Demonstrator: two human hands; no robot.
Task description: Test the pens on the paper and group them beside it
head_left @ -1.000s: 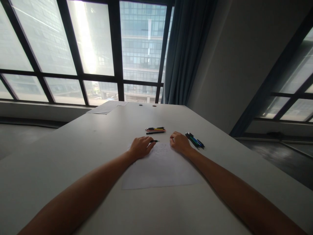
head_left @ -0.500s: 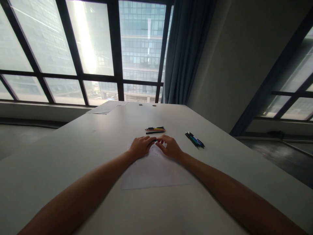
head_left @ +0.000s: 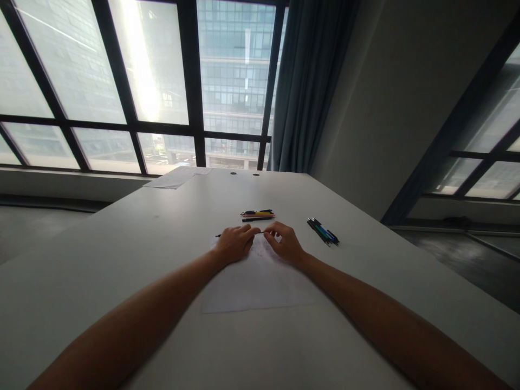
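Over the far part of a sheet of white paper (head_left: 260, 287), my left hand (head_left: 233, 244) is closed around a slim dark pen (head_left: 218, 235), one end of which sticks out to the left of the hand. A thin dark piece (head_left: 261, 232) bridges the small gap between my hands. My right hand (head_left: 283, 242) pinches the right end of that piece between thumb and fingertips. Whether the thin piece is part of the pen cannot be made out. Faint marks show on the paper between the hands.
Just beyond my hands lies a row of pens (head_left: 258, 214), black, yellow and reddish. Off to the right is a group of blue, green and black pens (head_left: 323, 232). More paper sheets (head_left: 174, 177) lie at the white table's (head_left: 182, 346) far left, near the windows.
My right hand has shifted slightly right, away from my left hand, and the thin piece now shows between them. The pen's left end has come into view beside my left hand.
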